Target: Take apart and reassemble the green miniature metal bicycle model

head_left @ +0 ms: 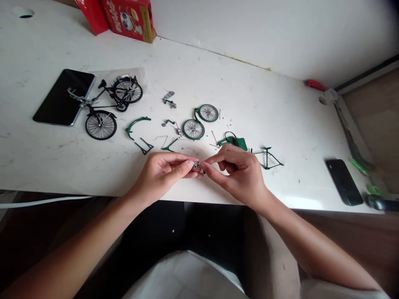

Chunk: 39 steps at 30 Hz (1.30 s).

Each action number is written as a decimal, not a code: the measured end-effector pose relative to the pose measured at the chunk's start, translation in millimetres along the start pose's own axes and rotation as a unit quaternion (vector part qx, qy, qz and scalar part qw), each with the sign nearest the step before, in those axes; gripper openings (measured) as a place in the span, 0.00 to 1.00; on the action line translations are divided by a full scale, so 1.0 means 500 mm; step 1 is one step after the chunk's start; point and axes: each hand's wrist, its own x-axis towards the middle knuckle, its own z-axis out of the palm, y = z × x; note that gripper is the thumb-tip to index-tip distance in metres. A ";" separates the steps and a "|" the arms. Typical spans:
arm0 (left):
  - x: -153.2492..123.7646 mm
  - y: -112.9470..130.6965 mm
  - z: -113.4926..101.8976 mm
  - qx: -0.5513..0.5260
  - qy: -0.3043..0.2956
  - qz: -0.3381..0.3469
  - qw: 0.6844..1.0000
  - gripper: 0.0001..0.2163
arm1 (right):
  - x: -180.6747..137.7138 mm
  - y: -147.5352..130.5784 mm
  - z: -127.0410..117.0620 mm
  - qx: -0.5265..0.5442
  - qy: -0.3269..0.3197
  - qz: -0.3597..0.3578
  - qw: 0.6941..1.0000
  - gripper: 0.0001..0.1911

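Between the fingertips of my left hand point(163, 172) is a small silvery metal part point(195, 165) with loops, its exact kind too small to tell. My right hand point(237, 168) pinches at the right end of that same part, fingertips nearly meeting those of the left. Just beyond the hands lie green model bicycle pieces: two spoked wheels point(193, 129), a curved mudguard point(137, 124), a frame point(269, 158) to the right, and a green flat piece point(242, 143) partly behind my right hand.
An assembled black model bicycle point(106, 99) rests partly over a dark tablet point(64, 97). A red package point(129, 18) stands at the back. Small loose parts point(170, 99) lie mid-table. A black phone point(343, 182) lies near the right edge; a white cable point(46, 202) runs along the front left.
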 end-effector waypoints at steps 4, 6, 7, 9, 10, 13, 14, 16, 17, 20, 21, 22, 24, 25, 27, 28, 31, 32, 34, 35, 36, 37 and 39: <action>0.000 -0.002 0.006 -0.008 0.022 0.001 1.000 0.09 | 0.005 0.003 0.000 0.004 -0.003 0.026 1.000 0.07; -0.001 -0.001 0.010 -0.011 0.039 -0.002 0.999 0.09 | 0.009 0.005 -0.004 -0.006 0.008 0.040 0.999 0.09; -0.001 0.001 0.010 -0.011 0.047 -0.004 0.999 0.09 | 0.010 0.006 -0.007 -0.019 0.016 0.044 0.999 0.09; 0.000 0.005 0.009 -0.008 0.063 -0.001 0.998 0.09 | 0.009 0.009 -0.013 -0.064 0.014 0.035 0.997 0.08; 0.001 0.007 0.007 -0.007 0.074 0.004 0.997 0.09 | 0.007 0.011 -0.015 -0.089 0.001 0.024 0.996 0.07; 0.006 0.012 -0.001 -0.003 0.109 0.016 0.994 0.10 | -0.006 0.015 -0.019 -0.140 -0.072 0.007 0.987 0.07; 0.007 0.013 -0.004 -0.002 0.117 0.016 0.993 0.11 | -0.012 0.016 -0.020 -0.149 -0.090 0.009 0.985 0.08; 0.010 0.013 -0.007 0.001 0.123 0.014 0.992 0.12 | -0.022 0.018 -0.019 -0.162 -0.100 0.017 0.982 0.08; 0.011 0.012 -0.008 0.002 0.123 0.014 0.992 0.13 | -0.026 0.019 -0.018 -0.167 -0.099 0.020 0.981 0.08; 0.011 0.009 -0.009 0.003 0.116 0.012 0.993 0.14 | -0.032 0.022 -0.012 -0.176 -0.099 0.021 0.979 0.08; 0.010 0.008 -0.009 0.001 0.114 0.011 0.993 0.14 | -0.032 0.023 -0.009 -0.182 -0.103 0.021 0.978 0.08; 0.010 0.007 -0.008 -0.001 0.112 0.009 0.994 0.14 | -0.032 0.022 -0.007 -0.192 -0.106 0.021 0.975 0.08; 0.009 0.007 -0.008 -0.007 0.110 0.007 0.994 0.14 | -0.031 0.019 -0.003 -0.212 -0.112 0.020 0.971 0.08; 0.008 0.007 -0.007 -0.008 0.110 0.006 0.994 0.14 | -0.030 0.017 -0.002 -0.213 -0.112 0.021 0.970 0.07; 0.008 0.008 -0.005 -0.006 0.107 0.000 0.994 0.14 | -0.026 0.012 -0.003 -0.178 -0.102 0.027 0.978 0.06; 0.008 0.009 -0.003 -0.003 0.104 -0.003 0.995 0.14 | -0.024 0.011 -0.006 -0.145 -0.092 0.036 0.985 0.05; 0.009 0.013 0.004 0.009 0.089 -0.010 0.996 0.15 | -0.014 0.012 -0.017 -0.029 -0.054 0.076 0.995 0.02; 0.010 0.015 0.007 0.013 0.085 -0.010 0.996 0.16 | -0.009 0.015 -0.022 0.005 -0.044 0.087 0.995 0.02; 0.014 0.019 0.013 0.021 0.080 -0.010 0.997 0.16 | 0.000 0.021 -0.029 0.061 -0.025 0.100 0.993 0.04; 0.016 0.021 0.016 0.024 0.077 -0.011 0.997 0.17 | 0.005 0.024 -0.032 0.081 -0.014 0.103 0.991 0.05; 0.019 0.022 0.019 0.027 0.075 -0.011 0.997 0.17 | 0.010 0.027 -0.034 0.095 -0.003 0.104 0.990 0.06; 0.023 0.023 0.021 0.028 0.069 -0.012 0.997 0.18 | 0.014 0.030 -0.035 0.107 0.007 0.103 0.989 0.07; 0.029 0.024 0.026 0.029 0.066 -0.015 0.997 0.19 | 0.021 0.037 -0.036 0.130 0.025 0.093 0.987 0.08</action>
